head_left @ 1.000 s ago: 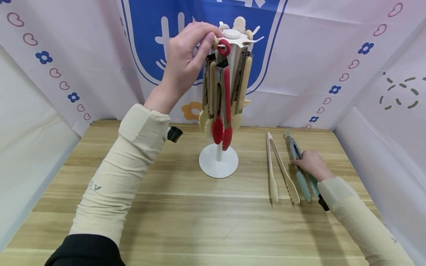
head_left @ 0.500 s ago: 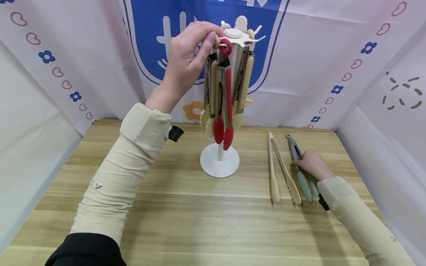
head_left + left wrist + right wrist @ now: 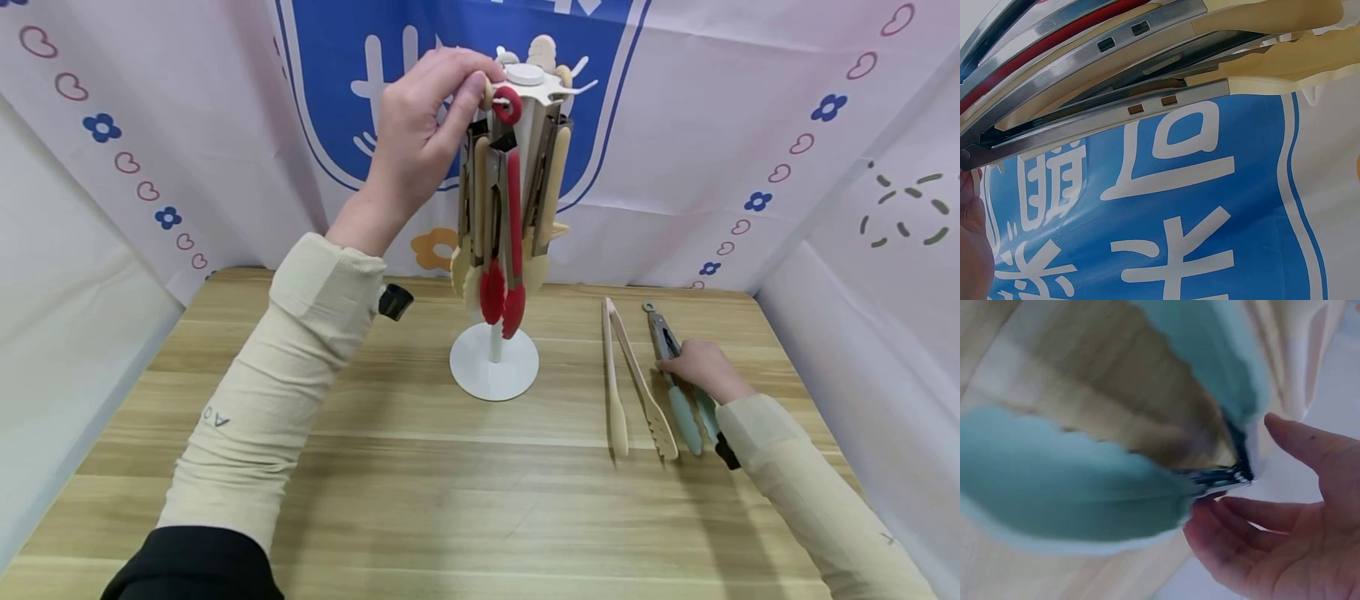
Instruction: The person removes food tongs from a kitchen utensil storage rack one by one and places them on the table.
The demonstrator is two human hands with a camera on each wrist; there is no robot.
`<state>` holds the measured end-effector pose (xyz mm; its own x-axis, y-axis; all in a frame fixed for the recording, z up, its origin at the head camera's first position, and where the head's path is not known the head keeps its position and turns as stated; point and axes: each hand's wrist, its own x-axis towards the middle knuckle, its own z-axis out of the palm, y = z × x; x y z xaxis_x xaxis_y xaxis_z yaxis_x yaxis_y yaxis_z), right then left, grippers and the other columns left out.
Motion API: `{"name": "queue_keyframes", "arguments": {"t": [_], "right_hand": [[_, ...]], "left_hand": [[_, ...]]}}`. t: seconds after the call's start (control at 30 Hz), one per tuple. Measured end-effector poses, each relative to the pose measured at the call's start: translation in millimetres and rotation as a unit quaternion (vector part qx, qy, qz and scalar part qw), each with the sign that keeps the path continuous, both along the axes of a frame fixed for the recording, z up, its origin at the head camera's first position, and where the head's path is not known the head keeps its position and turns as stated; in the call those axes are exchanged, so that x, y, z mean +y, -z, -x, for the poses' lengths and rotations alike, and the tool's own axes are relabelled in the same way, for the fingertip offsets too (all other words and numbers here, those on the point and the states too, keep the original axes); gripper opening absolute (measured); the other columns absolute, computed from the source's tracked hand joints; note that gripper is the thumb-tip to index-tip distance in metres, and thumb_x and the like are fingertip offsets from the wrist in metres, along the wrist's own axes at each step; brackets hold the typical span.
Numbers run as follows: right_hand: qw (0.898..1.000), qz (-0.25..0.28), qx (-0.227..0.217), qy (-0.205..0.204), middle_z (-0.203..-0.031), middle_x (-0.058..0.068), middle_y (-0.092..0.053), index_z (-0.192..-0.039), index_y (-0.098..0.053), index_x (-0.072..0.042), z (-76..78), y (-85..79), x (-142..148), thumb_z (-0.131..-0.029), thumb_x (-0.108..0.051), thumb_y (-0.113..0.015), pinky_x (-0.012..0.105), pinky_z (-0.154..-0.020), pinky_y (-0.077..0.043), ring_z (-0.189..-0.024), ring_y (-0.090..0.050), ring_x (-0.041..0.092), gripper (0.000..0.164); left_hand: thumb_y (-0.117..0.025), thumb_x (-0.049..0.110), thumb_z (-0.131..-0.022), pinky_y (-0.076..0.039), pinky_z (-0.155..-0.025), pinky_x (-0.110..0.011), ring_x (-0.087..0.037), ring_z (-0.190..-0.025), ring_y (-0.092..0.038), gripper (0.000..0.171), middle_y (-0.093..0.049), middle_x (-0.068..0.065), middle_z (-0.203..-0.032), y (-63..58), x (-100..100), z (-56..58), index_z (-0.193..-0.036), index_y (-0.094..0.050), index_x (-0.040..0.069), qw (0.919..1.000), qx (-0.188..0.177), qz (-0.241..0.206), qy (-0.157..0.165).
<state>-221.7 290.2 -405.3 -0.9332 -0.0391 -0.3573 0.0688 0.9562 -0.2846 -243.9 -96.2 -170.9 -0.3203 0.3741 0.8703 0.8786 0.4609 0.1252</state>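
A white rotating rack (image 3: 493,367) stands upright, hung with several metal tongs. Red-tipped tongs (image 3: 513,208) hang at its front by a red ring; cream-tipped tongs (image 3: 1210,87) hang around it. My left hand (image 3: 427,125) is at the rack's top, thumb and fingers pinching the cream ring of one pair. At the right, teal-tipped tongs (image 3: 681,417) lie spread on the table. My right hand (image 3: 705,368) holds them near the middle, thumb at one arm and fingers at the other. In the right wrist view, the teal heads (image 3: 1072,475) spread wide in front of the hand (image 3: 1291,519).
Beige tongs (image 3: 637,375) lie spread on the wooden table (image 3: 480,500), just left of the teal ones. A printed cloth (image 3: 675,167) with a blue badge hangs behind the rack. White side walls (image 3: 892,333) border the table.
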Motion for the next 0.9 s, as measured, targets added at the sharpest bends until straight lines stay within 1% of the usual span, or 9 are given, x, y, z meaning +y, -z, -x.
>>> {"name": "queue_keyframes", "arguments": {"t": [0.17, 0.2, 0.3, 0.4, 0.43, 0.5, 0.53, 0.73, 0.9], "right_hand": [[0.998, 0.04, 0.049, -0.006, -0.064, 0.011, -0.049, -0.074, -0.05, 0.002, 1.3, -11.2, -12, -0.087, -0.025, -0.054, 0.03, -0.045, -0.04, -0.051, -0.047, 0.019, 0.03], [0.997, 0.048, 0.06, -0.009, -0.071, 0.017, -0.054, -0.082, -0.053, 0.006, 2.1, -13.7, -16, -0.088, -0.024, -0.054, 0.033, -0.05, -0.046, -0.057, -0.053, 0.025, 0.031], [0.993, 0.072, 0.095, -0.022, -0.073, 0.018, -0.052, -0.092, -0.052, 0.009, 5.0, -21.6, -25, -0.089, -0.023, -0.053, 0.036, -0.054, -0.044, -0.058, -0.051, 0.026, 0.033], [0.986, 0.086, 0.136, -0.037, -0.093, 0.029, -0.056, -0.11, -0.051, 0.015, 8.9, -29.3, -35, -0.09, -0.023, -0.054, 0.047, -0.071, -0.046, -0.08, -0.055, 0.038, 0.042], [0.984, 0.094, 0.146, -0.039, -0.093, 0.028, -0.056, -0.109, -0.05, 0.015, 9.6, -32.3, -38, -0.09, -0.022, -0.054, 0.047, -0.071, -0.046, -0.08, -0.055, 0.037, 0.042], [0.98, 0.106, 0.163, -0.041, -0.114, 0.034, -0.051, -0.119, -0.046, 0.015, 10.8, -38.2, -43, -0.09, -0.022, -0.053, 0.053, -0.086, -0.042, -0.101, -0.051, 0.044, 0.048], [0.978, 0.11, 0.172, -0.043, -0.121, 0.034, -0.047, -0.123, -0.043, 0.015, 10.9, -41.5, -46, -0.09, -0.022, -0.053, 0.054, -0.091, -0.038, -0.109, -0.047, 0.045, 0.051], [0.968, 0.135, 0.204, -0.05, -0.122, 0.033, -0.047, -0.123, -0.044, 0.014, 10.5, -60.9, -62, -0.091, -0.023, -0.051, 0.054, -0.093, -0.037, -0.112, -0.045, 0.045, 0.049], [0.959, 0.158, 0.23, -0.054, -0.118, 0.031, -0.05, -0.121, -0.047, 0.012, 9.3, -75.5, -75, -0.091, -0.022, -0.053, 0.051, -0.092, -0.04, -0.108, -0.049, 0.042, 0.046]], "left_hand": [[-0.042, 0.009, -0.095, -0.028, -0.102, -0.019, -0.02, -0.098, -0.053, 0.025, -0.063, -0.014, -0.1, 0.3, 0, 0.8, -0.104, -0.062, -0.002, 1.0, 0.002, -0.004, 0.005], [-0.042, 0.009, -0.095, -0.028, -0.102, -0.019, -0.02, -0.099, -0.053, 0.025, -0.063, -0.014, -0.1, 0.4, 0, 0.9, -0.104, -0.062, -0.002, 1.0, 0.003, -0.004, 0.006], [-0.043, 0.01, -0.094, -0.028, -0.102, -0.019, -0.019, -0.102, -0.054, 0.024, -0.063, -0.014, -0.101, 0.5, 0, 0.9, -0.103, -0.063, -0.002, 1.0, 0.005, -0.004, 0.007], [-0.046, 0.01, -0.092, -0.026, -0.104, -0.02, -0.017, -0.106, -0.053, 0.024, -0.063, -0.015, -0.104, 0.3, 0, -0.2, -0.104, -0.063, -0.001, 1.0, -0.001, -0.004, 0.005], [-0.046, 0.011, -0.091, -0.026, -0.104, -0.02, -0.017, -0.106, -0.053, 0.024, -0.063, -0.015, -0.104, 0.2, 0, -0.7, -0.105, -0.062, -0.001, 1.0, -0.004, -0.005, 0.005], [-0.048, 0.012, -0.09, -0.026, -0.104, -0.02, -0.017, -0.107, -0.052, 0.025, -0.063, -0.015, -0.105, 0.1, 0, -1.5, -0.105, -0.062, -0.001, 0.9999, -0.009, -0.006, 0.003], [-0.048, 0.013, -0.09, -0.025, -0.104, -0.02, -0.017, -0.106, -0.052, 0.025, -0.063, -0.015, -0.105, -0.1, 0, -1.9, -0.106, -0.062, -0.001, 0.9999, -0.011, -0.005, 0.003], [-0.052, 0.018, -0.088, -0.032, -0.098, -0.018, -0.017, -0.101, -0.053, 0.027, -0.063, -0.014, -0.1, -1.3, 2, -4.5, -0.104, -0.063, -0.001, 0.9999, -0.011, -0.009, -0.001], [-0.057, 0.023, -0.088, -0.039, -0.09, -0.018, -0.017, -0.095, -0.055, 0.029, -0.065, -0.013, -0.097, -2.6, 6, -8.0, -0.102, -0.064, -0.001, 0.9995, 0.002, -0.004, -0.032]]}}
